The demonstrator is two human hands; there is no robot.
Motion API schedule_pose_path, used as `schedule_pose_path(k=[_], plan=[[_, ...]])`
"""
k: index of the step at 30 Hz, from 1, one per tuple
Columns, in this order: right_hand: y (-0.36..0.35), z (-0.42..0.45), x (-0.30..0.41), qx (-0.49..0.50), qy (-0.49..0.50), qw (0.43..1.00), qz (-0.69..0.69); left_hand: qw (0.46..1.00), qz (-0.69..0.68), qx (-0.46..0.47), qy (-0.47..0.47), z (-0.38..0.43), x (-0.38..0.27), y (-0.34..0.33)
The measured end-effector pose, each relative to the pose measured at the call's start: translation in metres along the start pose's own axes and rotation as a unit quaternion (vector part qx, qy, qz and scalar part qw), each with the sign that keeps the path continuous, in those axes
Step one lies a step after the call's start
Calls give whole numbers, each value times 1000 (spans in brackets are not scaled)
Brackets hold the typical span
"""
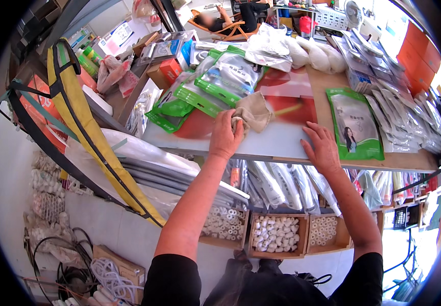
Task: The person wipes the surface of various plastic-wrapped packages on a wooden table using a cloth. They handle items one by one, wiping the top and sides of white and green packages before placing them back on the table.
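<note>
My left hand (226,134) grips one end of a crumpled beige cloth (256,111), which lies on the tabletop (274,143). The fingers of my right hand (321,145) are spread over the table's front part, with nothing held. Beyond the cloth and to its left are several green-edged clear plastic packages (230,76), overlapping in a pile. A single green-edged package (354,124) with a printed figure lies flat to the right of my right hand. Between the hands a red and white printed sheet (293,109) covers part of the table.
Silvery packets (400,114) are stacked at the right. White plastic bags (316,55) sit at the back. Below the table hang wrapped tubes (266,183), above wooden boxes of white fittings (277,235). A yellow strap (90,130) slants at the left. A person (224,21) reclines in a chair beyond.
</note>
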State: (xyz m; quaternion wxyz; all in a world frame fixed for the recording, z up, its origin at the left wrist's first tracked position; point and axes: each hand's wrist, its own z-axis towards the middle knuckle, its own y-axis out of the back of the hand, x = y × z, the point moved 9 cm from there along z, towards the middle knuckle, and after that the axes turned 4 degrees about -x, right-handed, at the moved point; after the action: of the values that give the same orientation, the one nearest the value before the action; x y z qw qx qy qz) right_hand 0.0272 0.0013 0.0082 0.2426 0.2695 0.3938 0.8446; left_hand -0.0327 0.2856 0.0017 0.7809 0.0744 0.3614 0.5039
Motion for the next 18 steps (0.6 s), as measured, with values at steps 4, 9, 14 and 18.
schedule_pose_path(k=[4, 9, 14, 18], plan=[[3, 0, -2, -7, -30, 999, 13, 1000, -6, -4, 13, -1, 2, -1], [8, -5, -7, -46, -43, 998, 1, 995, -60, -16, 81, 4, 17, -5], [10, 1, 4, -63, -40, 997, 7, 952, -116, -98, 265, 12, 93, -7], [13, -11, -11, -66, -49, 997, -14, 915, -169, -55, 363, 33, 111, -51]])
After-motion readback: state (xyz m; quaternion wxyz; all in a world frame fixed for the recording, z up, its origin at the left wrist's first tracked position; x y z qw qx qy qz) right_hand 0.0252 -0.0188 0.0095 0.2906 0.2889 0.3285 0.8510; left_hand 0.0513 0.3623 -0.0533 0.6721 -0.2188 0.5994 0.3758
